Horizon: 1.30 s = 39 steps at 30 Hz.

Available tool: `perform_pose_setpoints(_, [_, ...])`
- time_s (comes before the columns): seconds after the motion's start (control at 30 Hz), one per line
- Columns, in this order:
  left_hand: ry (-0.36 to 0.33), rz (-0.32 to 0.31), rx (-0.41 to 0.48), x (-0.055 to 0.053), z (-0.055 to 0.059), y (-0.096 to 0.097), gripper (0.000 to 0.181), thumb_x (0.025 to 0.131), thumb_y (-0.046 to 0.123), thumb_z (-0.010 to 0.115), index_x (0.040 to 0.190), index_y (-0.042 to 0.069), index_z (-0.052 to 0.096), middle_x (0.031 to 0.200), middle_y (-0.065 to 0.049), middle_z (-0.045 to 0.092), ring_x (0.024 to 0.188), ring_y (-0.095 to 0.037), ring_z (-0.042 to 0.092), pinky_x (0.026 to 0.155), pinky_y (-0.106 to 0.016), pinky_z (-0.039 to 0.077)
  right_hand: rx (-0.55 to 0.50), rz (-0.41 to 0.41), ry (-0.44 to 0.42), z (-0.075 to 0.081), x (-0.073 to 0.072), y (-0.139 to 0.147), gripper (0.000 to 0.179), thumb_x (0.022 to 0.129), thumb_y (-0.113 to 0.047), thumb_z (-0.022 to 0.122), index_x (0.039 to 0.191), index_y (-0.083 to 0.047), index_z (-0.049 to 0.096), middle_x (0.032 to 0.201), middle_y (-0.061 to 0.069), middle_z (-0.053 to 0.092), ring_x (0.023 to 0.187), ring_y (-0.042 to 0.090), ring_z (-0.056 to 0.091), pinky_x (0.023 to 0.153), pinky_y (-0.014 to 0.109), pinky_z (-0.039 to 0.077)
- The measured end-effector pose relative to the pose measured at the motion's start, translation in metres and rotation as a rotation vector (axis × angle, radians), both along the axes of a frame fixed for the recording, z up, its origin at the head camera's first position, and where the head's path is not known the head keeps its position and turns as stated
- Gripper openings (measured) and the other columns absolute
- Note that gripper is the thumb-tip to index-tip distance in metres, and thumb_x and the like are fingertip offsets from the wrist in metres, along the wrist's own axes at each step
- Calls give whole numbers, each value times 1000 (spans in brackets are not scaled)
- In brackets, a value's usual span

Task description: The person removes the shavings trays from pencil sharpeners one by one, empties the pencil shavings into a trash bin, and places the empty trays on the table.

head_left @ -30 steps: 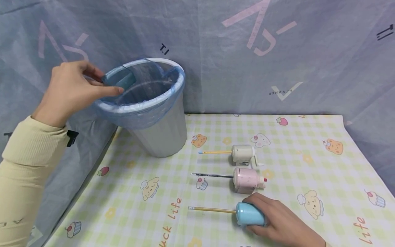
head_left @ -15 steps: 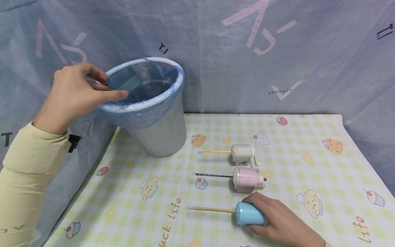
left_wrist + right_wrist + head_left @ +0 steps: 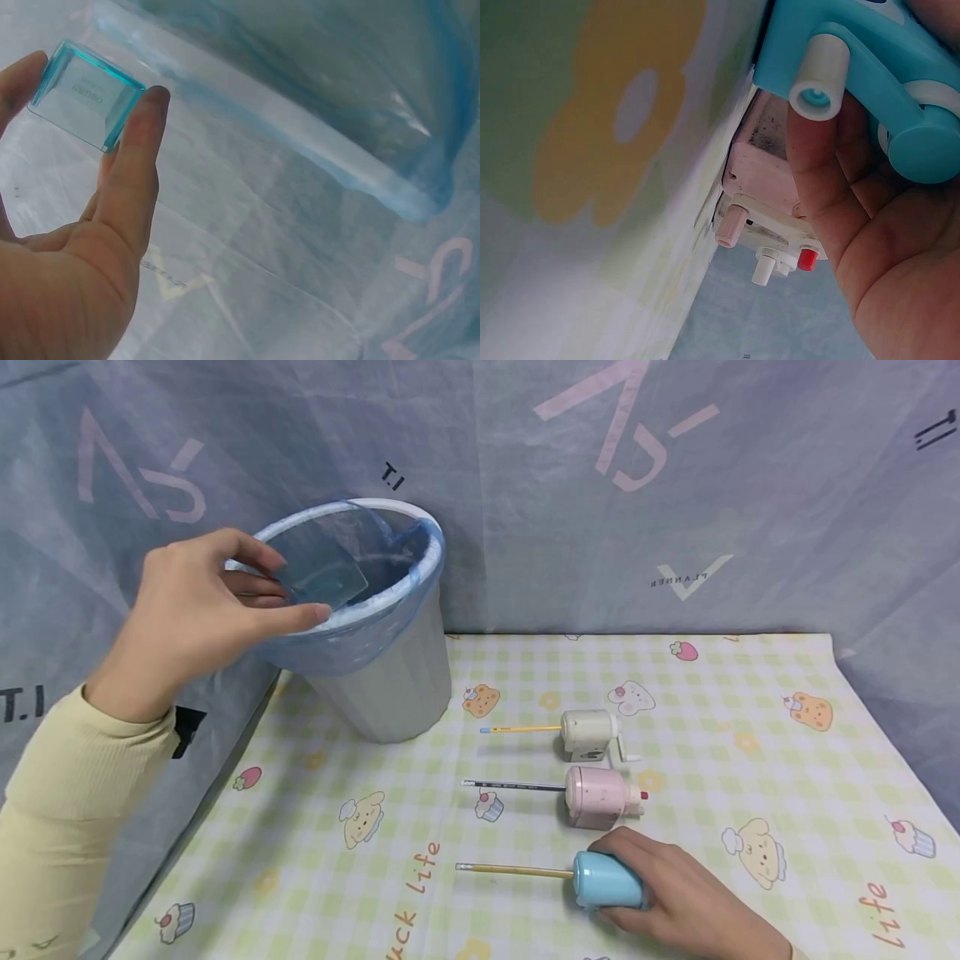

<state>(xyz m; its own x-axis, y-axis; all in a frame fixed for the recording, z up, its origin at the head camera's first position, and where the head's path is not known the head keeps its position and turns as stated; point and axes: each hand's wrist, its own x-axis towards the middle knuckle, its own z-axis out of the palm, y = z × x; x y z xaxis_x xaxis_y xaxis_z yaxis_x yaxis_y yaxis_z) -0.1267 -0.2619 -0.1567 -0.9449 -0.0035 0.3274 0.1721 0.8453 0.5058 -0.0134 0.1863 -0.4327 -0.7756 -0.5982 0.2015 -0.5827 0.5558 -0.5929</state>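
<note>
By the left rim of the trash bin (image 3: 375, 693), my left hand (image 3: 202, 610) pinches a clear blue plastic shavings tray (image 3: 333, 578) between thumb and fingers. The left wrist view shows the tray (image 3: 86, 97) as a small box with faint lettering. On the table my right hand (image 3: 686, 893) grips a blue crank pencil sharpener (image 3: 606, 878). A yellowish pencil (image 3: 517, 870) sticks out of its left end. In the right wrist view its crank and white handle (image 3: 821, 79) face the camera, beside the right hand's palm and fingers (image 3: 900, 247).
Behind the blue sharpener stand a pink sharpener (image 3: 596, 797) with a black pencil (image 3: 517, 786) and a cream sharpener (image 3: 587, 735) with a yellow pencil (image 3: 521, 729). A blue bag (image 3: 345, 647) lines the bin. Grey-blue cloth (image 3: 525, 527) hangs behind the checked tablecloth (image 3: 300, 877).
My left hand has moved a little right and toward me with the tray, which has turned so more of its face shows. The right hand and sharpeners stay put.
</note>
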Motion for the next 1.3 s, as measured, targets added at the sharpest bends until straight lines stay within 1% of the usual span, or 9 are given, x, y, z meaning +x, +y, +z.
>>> perform_pose_setpoints(0.17, [48,-55,-31,8,-3,11,59,76,39,99,117,7,71,105,-17,79,74,19,62,67,-3,45,-5,-2,5,0,0,0,50,89,-35,90,129,-39,58,112,-27,58,90,-5,55,73,22,50])
perform_pose_setpoints(0.3, [70,-96,-54,15,-5,17,57,76,38,99,116,8,72,110,-17,77,78,17,62,71,-3,44,-6,-3,5,-1,0,0,51,89,-35,90,129,-39,58,113,-27,58,90,-5,56,73,22,50])
perform_pose_setpoints(0.47, [90,-145,-64,22,-9,25,56,76,34,99,116,8,72,112,-13,75,90,-13,76,74,-3,45,-5,-5,5,-1,0,0,51,89,-35,90,129,-39,58,113,-27,58,90,-5,55,73,22,50])
perform_pose_setpoints(0.57, [114,-174,-68,25,-10,29,54,75,31,100,115,7,72,111,-12,75,93,-27,78,75,-3,46,-9,-3,6,-2,-1,0,50,89,-36,90,128,-39,58,112,-27,58,90,-5,56,73,21,50])
perform_pose_setpoints(0.7, [153,-223,-76,30,-13,33,52,73,24,101,113,6,72,110,-8,74,90,-10,76,76,-4,49,-16,1,5,-2,-1,0,49,90,-36,89,128,-40,58,112,-27,59,89,-5,56,73,21,49])
perform_pose_setpoints(0.77, [167,-253,-80,32,-15,35,52,73,21,101,113,5,72,110,-7,73,89,-6,75,78,-4,49,-19,1,8,-2,-1,0,49,90,-36,89,128,-40,58,112,-27,58,90,-5,56,73,21,50])
perform_pose_setpoints(0.97, [190,-308,-79,39,-24,39,52,72,18,101,112,4,71,109,-3,73,91,-26,79,82,-5,50,-19,3,10,-2,-1,0,50,89,-35,90,128,-40,58,112,-27,58,89,-5,56,73,21,49])
perform_pose_setpoints(1.17, [237,-360,-64,50,-34,42,54,67,6,102,110,3,70,108,-2,71,89,-22,78,84,-7,53,-23,7,8,-3,-1,0,51,89,-35,90,128,-39,58,112,-27,58,89,-5,56,73,21,50])
perform_pose_setpoints(1.3, [239,-404,-60,55,-41,45,55,65,2,102,109,2,68,106,-3,70,89,-18,76,86,-9,54,-19,3,-12,-3,-1,1,50,89,-36,90,128,-39,58,113,-27,58,90,-5,56,73,21,50])
